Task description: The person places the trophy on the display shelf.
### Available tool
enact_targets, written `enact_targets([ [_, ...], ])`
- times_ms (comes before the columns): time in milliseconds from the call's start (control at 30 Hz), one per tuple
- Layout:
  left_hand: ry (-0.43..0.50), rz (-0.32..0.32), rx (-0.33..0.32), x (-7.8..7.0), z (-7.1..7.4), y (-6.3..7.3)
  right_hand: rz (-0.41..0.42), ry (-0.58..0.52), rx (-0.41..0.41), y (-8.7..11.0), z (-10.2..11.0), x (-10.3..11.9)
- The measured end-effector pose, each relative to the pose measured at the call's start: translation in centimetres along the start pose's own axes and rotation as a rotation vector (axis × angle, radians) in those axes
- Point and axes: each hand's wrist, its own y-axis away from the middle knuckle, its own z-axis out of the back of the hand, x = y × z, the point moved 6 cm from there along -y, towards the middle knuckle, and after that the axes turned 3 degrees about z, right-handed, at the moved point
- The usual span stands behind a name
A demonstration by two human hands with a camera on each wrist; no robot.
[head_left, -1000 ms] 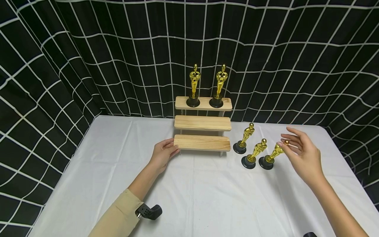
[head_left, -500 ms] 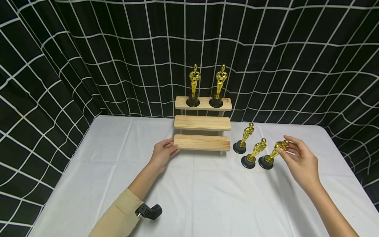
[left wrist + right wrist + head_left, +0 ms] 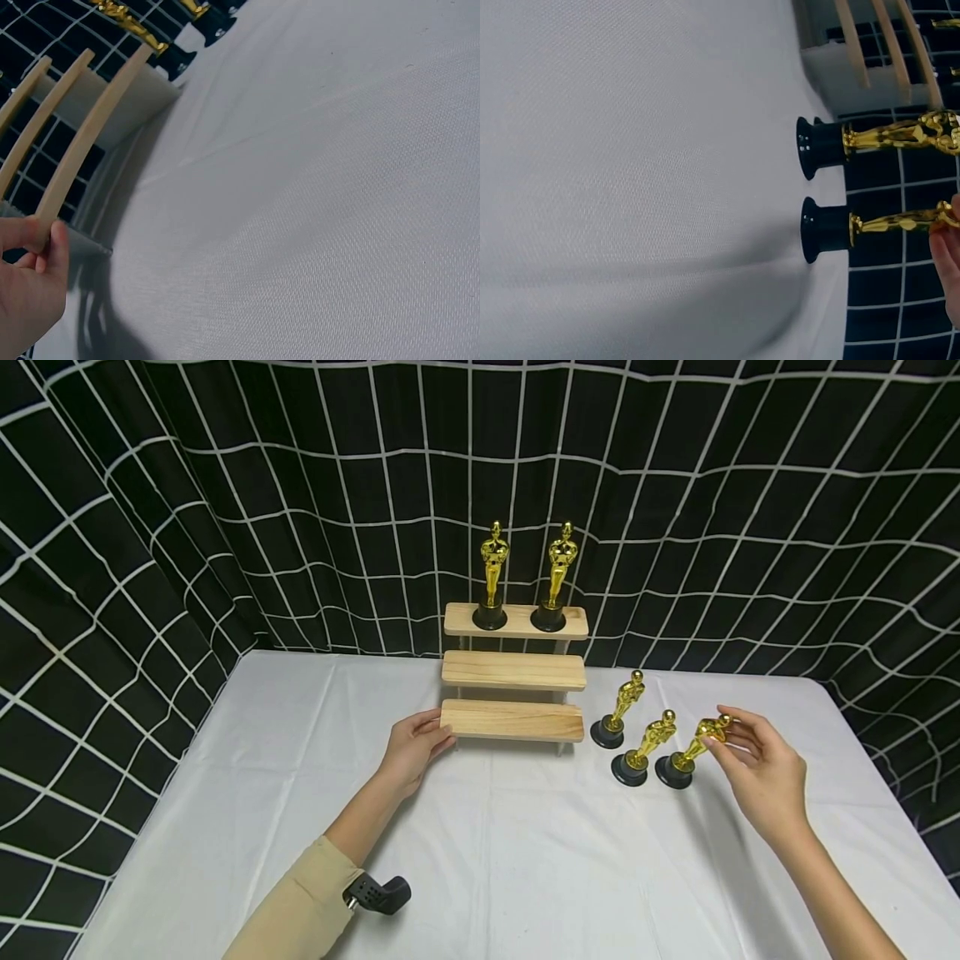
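A three-step wooden display stand (image 3: 512,720) stands at the back middle of the table. My left hand (image 3: 408,753) pinches the left end of its lowest board (image 3: 88,131) between thumb and fingers. To the right, my right hand (image 3: 768,777) holds the upper body of a gold trophy statuette (image 3: 674,771), thumb on the near side. Its black base (image 3: 826,230) appears to rest on the cloth. Close by stand a second statuette (image 3: 631,768) and a third (image 3: 608,732). Two more gold statuettes, one left (image 3: 491,614) and one right (image 3: 549,616), stand upright on the top board.
White cloth (image 3: 525,860) covers the table. Black curtains (image 3: 337,493) with a white grid hang behind and at both sides, close behind the stand. A black device (image 3: 378,894) is strapped at the left sleeve (image 3: 307,893).
My right hand has come down and slightly left, and its fingers have closed on the rightmost statuette. The left hand keeps its hold on the stand.
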Motion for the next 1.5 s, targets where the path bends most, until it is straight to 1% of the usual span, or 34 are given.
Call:
enact_targets([
  [267,0.003,0.004,0.000,0.1,0.0,-0.1,0.042,-0.006,-0.004,-0.6,0.3,0.2],
  [433,0.002,0.005,0.006,0.2,0.0,-0.1,0.080,-0.006,0.001,-1.1,0.6,1.0],
  [633,0.000,0.005,0.011,0.2,0.0,-0.2,0.112,0.017,0.030,-1.6,1.0,2.0],
  [800,0.000,0.008,0.002,0.3,0.0,-0.3,0.122,0.014,0.043,-2.3,1.4,2.8],
  [967,-0.004,0.008,-0.008,0.3,0.0,-0.3,0.109,-0.001,0.049,-3.1,1.7,3.4],
  [1100,0.003,0.003,-0.009,0.2,0.0,-0.2,0.100,0.014,0.061,-3.6,1.9,3.8],
  [1267,0.008,0.000,-0.009,0.1,-0.1,-0.2,0.113,0.036,0.080,-4.2,1.9,4.2],
  [1500,0.015,0.007,-0.016,0.2,0.0,-0.3,0.142,0.029,0.089,-5.1,1.9,5.1],
])
